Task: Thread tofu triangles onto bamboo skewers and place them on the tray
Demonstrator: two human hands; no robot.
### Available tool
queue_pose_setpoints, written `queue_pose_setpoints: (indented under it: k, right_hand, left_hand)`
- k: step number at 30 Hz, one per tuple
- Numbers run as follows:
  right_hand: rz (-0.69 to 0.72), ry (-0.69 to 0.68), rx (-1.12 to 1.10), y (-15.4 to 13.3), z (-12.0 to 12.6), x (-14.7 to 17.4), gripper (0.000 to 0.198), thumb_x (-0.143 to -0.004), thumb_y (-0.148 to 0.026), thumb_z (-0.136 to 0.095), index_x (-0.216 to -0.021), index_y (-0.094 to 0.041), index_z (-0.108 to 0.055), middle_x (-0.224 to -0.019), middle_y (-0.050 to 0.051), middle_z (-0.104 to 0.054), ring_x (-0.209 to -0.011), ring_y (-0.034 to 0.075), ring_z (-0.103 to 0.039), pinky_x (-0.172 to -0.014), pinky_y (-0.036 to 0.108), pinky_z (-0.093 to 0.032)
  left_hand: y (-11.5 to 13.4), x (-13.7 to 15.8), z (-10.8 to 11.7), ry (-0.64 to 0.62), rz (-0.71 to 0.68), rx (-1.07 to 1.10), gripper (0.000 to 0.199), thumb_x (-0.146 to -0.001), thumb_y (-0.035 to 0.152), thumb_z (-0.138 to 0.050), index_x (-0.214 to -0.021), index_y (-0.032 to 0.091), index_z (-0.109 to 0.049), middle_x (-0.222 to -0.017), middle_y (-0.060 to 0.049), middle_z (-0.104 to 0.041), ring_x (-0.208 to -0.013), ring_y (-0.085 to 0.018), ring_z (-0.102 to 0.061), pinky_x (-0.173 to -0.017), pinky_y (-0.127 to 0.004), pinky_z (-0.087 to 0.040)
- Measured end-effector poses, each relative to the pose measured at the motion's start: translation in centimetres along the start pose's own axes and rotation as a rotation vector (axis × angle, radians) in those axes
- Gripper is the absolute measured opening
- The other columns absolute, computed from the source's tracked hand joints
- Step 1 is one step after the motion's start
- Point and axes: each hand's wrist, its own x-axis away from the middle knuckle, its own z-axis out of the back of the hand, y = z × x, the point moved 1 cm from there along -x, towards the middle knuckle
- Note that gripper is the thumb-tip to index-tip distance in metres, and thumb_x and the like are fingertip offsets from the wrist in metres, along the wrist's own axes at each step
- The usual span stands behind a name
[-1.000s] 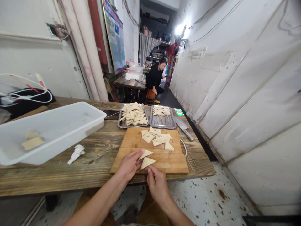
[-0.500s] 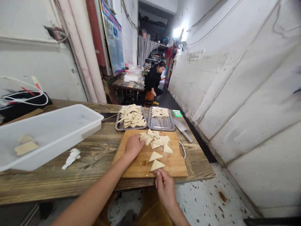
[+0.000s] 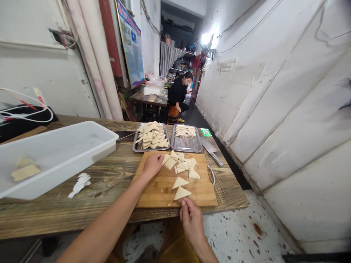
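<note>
At the left edge of the wooden cutting board (image 3: pixel 153 195), my left hand (image 3: pixel 153 165) is closed, fingertips pinching a pale tofu-sheet triangle (image 3: pixel 166 158) beside the loose pile (image 3: pixel 183 167). My right hand (image 3: pixel 192 218) is closed in a pinch at the board's front edge. Two tofu triangles, the nearer one (image 3: pixel 182 193) almost at my fingertips, line up ahead of it as if on a thin bamboo skewer, whose shaft is mostly hidden. Behind the board, one metal tray (image 3: pixel 135 147) is heaped with skewered triangles; the tray (image 3: pixel 189 147) beside it holds a neat row.
A cleaver (image 3: pixel 212 151) and several loose bamboo skewers (image 3: pixel 218 182) lie right of the board. At left stand a white plastic tub (image 3: pixel 90 146) with a few tofu pieces inside and a crumpled tissue (image 3: pixel 80 184). A person (image 3: pixel 178 91) sits farther back.
My left hand has drawn slightly left and back from the pile, with a triangle at its fingertips. My right hand and the two lined-up triangles stay nearly in place; the view shifts slightly.
</note>
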Motion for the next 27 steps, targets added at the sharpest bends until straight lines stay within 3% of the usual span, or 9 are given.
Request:
queue_pose_setpoints:
  k: [4, 6, 8, 10, 13, 16, 18, 23, 27]
  right_hand:
    - [0.021, -0.038, -0.001, -0.4, -0.1, 0.2, 0.031, -0.095, -0.035, -0.037, -0.083, -0.015, -0.057, -0.051, -0.005, -0.039, -0.044, 0.009, -0.038, -0.045, 0.019, -0.029]
    - [0.026, -0.043, -0.008, -0.7, -0.3, 0.3, 0.031, -0.094, -0.035, -0.037, -0.082, -0.014, -0.058, -0.051, -0.005, -0.039, -0.044, 0.009, -0.037, -0.044, 0.019, -0.028]
    - [0.022, -0.047, -0.015, -0.8, -0.4, 0.3, 0.032, -0.094, -0.036, -0.037, -0.082, -0.014, -0.057, -0.051, -0.005, -0.039, -0.044, 0.009, -0.037, -0.043, 0.019, -0.028]
    - [0.019, -0.052, -0.019, -0.9, -0.6, 0.4, 0.032, -0.094, -0.036, -0.037, -0.082, -0.014, -0.057, -0.051, -0.005, -0.038, -0.043, 0.009, -0.036, -0.043, 0.019, -0.027]
    - [0.028, -0.064, -0.019, -1.0, -0.8, 0.4, 0.032, -0.094, -0.036, -0.037, -0.080, -0.014, -0.056, -0.052, -0.005, -0.037, -0.044, 0.009, -0.036, -0.044, 0.019, -0.027]
    - [0.037, -0.076, -0.010, -1.2, -1.0, 0.3, 0.032, -0.094, -0.035, -0.037, -0.079, -0.015, -0.055, -0.052, -0.005, -0.038, -0.045, 0.009, -0.037, -0.044, 0.019, -0.028]
    - [0.039, -0.077, -0.005, -1.3, -1.0, 0.4, 0.031, -0.094, -0.035, -0.037, -0.079, -0.015, -0.056, -0.053, -0.005, -0.039, -0.045, 0.009, -0.037, -0.044, 0.019, -0.028]
    - [0.040, -0.062, 0.035, -1.2, -0.3, 0.5, 0.032, -0.094, -0.035, -0.037, -0.082, -0.015, -0.059, -0.050, -0.005, -0.039, -0.044, 0.009, -0.037, -0.044, 0.019, -0.029]
    - [0.030, -0.067, 0.013, -1.0, -0.3, 0.6, 0.032, -0.094, -0.036, -0.037, -0.081, -0.015, -0.058, -0.049, -0.005, -0.038, -0.043, 0.009, -0.037, -0.044, 0.019, -0.029]
  left_hand:
    - [-0.5, 2.9, 0.9, -0.095, 0.205, 0.562, 0.025, -0.084, 0.018, -0.046, -0.105, 0.012, -0.058, -0.084, -0.011, -0.069, -0.076, -0.016, -0.066, -0.065, -0.025, -0.053]
    - [-0.9, 4.4, 1.8, -0.139, 0.338, 0.930, 0.028, -0.077, 0.012, -0.056, -0.105, 0.011, -0.057, -0.087, -0.012, -0.069, -0.077, -0.016, -0.066, -0.066, -0.024, -0.053]
    - [-1.3, 5.6, 3.2, -0.099, 0.375, 1.026, 0.029, -0.073, 0.011, -0.061, -0.101, 0.010, -0.059, -0.089, -0.013, -0.069, -0.079, -0.017, -0.066, -0.069, -0.026, -0.054]
    - [-1.8, 6.4, 5.0, 0.020, 0.320, 0.774, 0.028, -0.072, 0.017, -0.062, -0.099, 0.011, -0.061, -0.089, -0.013, -0.069, -0.080, -0.020, -0.066, -0.071, -0.029, -0.053]
    - [-2.0, 7.3, 6.9, 0.168, 0.162, -0.030, 0.022, -0.073, 0.025, -0.057, -0.090, 0.014, -0.066, -0.088, -0.014, -0.069, -0.087, -0.030, -0.064, -0.073, -0.037, -0.050]
    - [-1.7, 7.6, 6.8, 0.116, 0.064, -0.623, 0.028, -0.078, 0.028, -0.045, -0.077, 0.011, -0.068, -0.084, -0.021, -0.068, -0.087, -0.038, -0.061, -0.072, -0.042, -0.045]
    - [-1.7, 7.3, 6.1, 0.039, 0.018, -0.667, 0.034, -0.080, 0.032, -0.043, -0.083, 0.009, -0.069, -0.084, -0.022, -0.068, -0.085, -0.036, -0.061, -0.072, -0.040, -0.043]
    - [-2.9, 5.5, 6.8, -0.018, -0.093, -0.390, 0.047, -0.080, 0.042, -0.044, -0.117, 0.017, -0.060, -0.091, -0.010, -0.068, -0.085, -0.024, -0.060, -0.078, -0.030, -0.041]
    - [-4.5, 4.5, 7.9, -0.207, -0.268, -0.463, 0.037, -0.069, 0.038, -0.060, -0.101, 0.022, -0.068, -0.110, -0.010, -0.061, -0.101, -0.025, -0.053, -0.086, -0.030, -0.037]
